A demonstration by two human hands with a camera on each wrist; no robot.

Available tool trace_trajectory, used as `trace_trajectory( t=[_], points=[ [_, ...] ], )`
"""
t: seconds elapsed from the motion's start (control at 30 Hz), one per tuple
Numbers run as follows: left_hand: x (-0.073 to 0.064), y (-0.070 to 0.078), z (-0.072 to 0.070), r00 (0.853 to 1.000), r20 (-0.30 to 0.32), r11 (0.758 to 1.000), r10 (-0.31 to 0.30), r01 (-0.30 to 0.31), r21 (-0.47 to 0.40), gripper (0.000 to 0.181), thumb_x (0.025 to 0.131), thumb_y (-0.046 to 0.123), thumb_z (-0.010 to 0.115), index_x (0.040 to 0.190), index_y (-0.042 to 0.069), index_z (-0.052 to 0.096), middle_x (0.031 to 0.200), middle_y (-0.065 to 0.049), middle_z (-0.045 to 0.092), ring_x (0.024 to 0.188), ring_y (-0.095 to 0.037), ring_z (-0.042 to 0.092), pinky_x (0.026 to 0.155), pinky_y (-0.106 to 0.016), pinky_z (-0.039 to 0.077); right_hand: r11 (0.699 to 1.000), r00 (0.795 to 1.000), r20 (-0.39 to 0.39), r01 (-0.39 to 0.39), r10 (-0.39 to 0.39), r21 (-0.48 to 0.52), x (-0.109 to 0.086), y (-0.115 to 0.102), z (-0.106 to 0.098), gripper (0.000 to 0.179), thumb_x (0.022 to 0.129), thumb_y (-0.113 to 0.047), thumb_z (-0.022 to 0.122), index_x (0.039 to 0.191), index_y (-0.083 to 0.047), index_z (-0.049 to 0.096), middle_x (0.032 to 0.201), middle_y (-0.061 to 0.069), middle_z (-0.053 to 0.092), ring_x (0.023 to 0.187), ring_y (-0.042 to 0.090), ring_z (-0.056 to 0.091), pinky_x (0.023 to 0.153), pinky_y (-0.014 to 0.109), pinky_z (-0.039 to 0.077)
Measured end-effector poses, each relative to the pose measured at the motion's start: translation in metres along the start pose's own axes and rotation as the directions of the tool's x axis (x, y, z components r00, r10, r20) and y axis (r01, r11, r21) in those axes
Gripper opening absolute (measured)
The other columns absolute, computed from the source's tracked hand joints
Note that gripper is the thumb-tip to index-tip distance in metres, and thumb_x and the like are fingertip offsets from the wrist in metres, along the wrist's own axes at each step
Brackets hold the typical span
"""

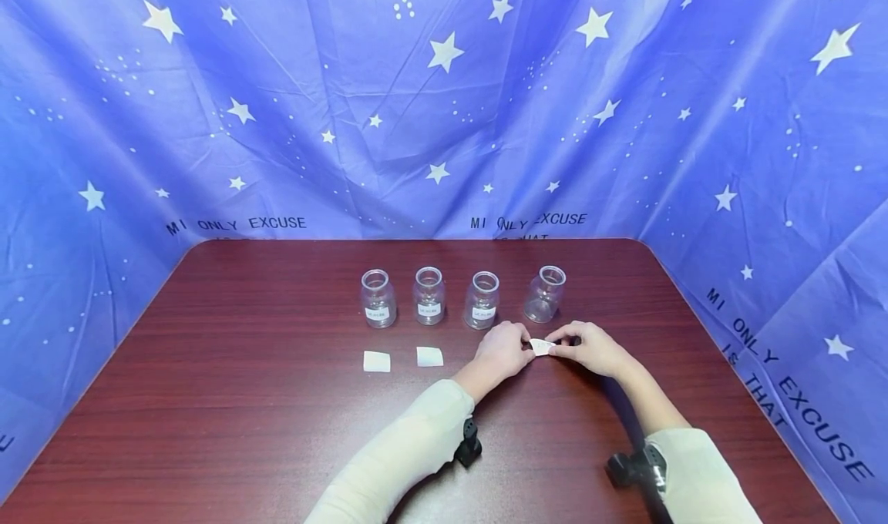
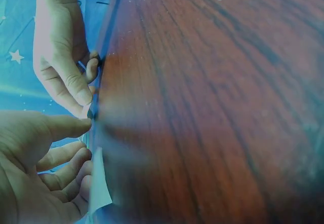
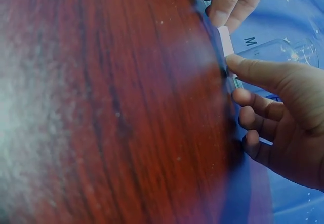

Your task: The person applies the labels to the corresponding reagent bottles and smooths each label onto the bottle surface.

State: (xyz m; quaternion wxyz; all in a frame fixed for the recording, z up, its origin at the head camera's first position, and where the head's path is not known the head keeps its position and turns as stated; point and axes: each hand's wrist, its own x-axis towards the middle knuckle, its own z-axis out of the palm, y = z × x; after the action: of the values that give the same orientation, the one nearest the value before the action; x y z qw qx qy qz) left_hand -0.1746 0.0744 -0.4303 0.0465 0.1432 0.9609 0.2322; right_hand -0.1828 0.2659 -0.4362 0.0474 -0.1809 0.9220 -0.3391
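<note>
Between my two hands is a small white label (image 1: 543,347) with faint print, just in front of the rightmost glass jar (image 1: 541,302). My left hand (image 1: 501,351) pinches its left end between thumb and fingers. At the other end, the thumb and fingers of my right hand (image 1: 590,348) pinch it; the right wrist view shows the label (image 3: 226,41) stretched between both thumbs. No label shows on that rightmost jar. Three more open jars stand in a row to its left, each bearing a white printed label: the left jar (image 1: 378,300), the second jar (image 1: 429,297) and the third jar (image 1: 482,302).
Two white paper pieces lie in front of the left jars: the left piece (image 1: 377,361) and the right piece (image 1: 429,356). The dark red wooden table (image 1: 243,401) meets a blue star-patterned curtain (image 1: 388,85) at its back and sides.
</note>
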Motion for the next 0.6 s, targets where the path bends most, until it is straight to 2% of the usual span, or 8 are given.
trace_trajectory(
  t=[0.13,0.23,0.33,0.47,0.6],
  points=[
    [-0.001,-0.001,-0.002,1.000,-0.020,0.997,-0.007,0.005,-0.076,0.020,0.080,0.026,0.070,0.097,0.017,0.067,0.079,0.004,0.055,0.070,-0.009,0.052,0.060,-0.021,0.041,1.000,1.000,-0.024,0.015,-0.015,0.018,-0.001,0.001,0.001,0.013,0.081,-0.017,0.071,0.092,-0.009,0.072,0.076,0.001,0.058,0.069,0.004,0.047,0.060,0.019,0.040],
    [-0.001,-0.001,-0.005,0.999,-0.046,0.989,-0.004,-0.003,-0.147,0.021,0.080,0.024,0.070,0.098,0.015,0.066,0.079,0.004,0.057,0.070,-0.008,0.053,0.061,-0.019,0.041,0.999,0.999,-0.039,0.013,-0.011,0.037,-0.001,-0.001,0.000,0.015,0.083,-0.018,0.070,0.095,-0.009,0.072,0.079,0.001,0.062,0.072,0.001,0.048,0.063,0.018,0.041],
    [-0.002,-0.001,-0.009,0.997,-0.072,0.973,-0.005,-0.011,-0.229,0.022,0.080,0.022,0.071,0.100,0.013,0.066,0.080,0.003,0.062,0.071,-0.008,0.056,0.064,-0.018,0.042,0.994,0.999,-0.046,-0.014,0.019,0.106,-0.002,-0.003,0.000,0.019,0.084,-0.019,0.069,0.098,-0.006,0.071,0.078,0.005,0.064,0.064,0.001,0.048,0.056,0.019,0.042],
    [-0.003,-0.004,-0.016,0.995,-0.098,0.939,-0.003,-0.030,-0.342,0.021,0.081,0.020,0.070,0.099,0.011,0.066,0.078,0.001,0.066,0.069,-0.007,0.057,0.063,-0.017,0.042,0.977,0.998,-0.044,-0.040,0.050,0.211,-0.003,-0.006,0.000,0.025,0.085,-0.020,0.068,0.103,-0.003,0.068,0.069,0.013,0.061,0.052,0.005,0.047,0.048,0.022,0.041],
    [-0.002,-0.010,-0.019,0.996,-0.084,0.885,0.018,-0.055,-0.463,0.016,0.083,0.019,0.069,0.095,0.008,0.068,0.077,-0.001,0.067,0.065,-0.003,0.054,0.060,-0.015,0.042,0.970,0.998,-0.050,-0.035,0.048,0.239,-0.001,-0.009,0.000,0.025,0.086,-0.020,0.067,0.104,-0.003,0.068,0.065,0.014,0.059,0.051,0.007,0.049,0.047,0.024,0.042]
  ],
)
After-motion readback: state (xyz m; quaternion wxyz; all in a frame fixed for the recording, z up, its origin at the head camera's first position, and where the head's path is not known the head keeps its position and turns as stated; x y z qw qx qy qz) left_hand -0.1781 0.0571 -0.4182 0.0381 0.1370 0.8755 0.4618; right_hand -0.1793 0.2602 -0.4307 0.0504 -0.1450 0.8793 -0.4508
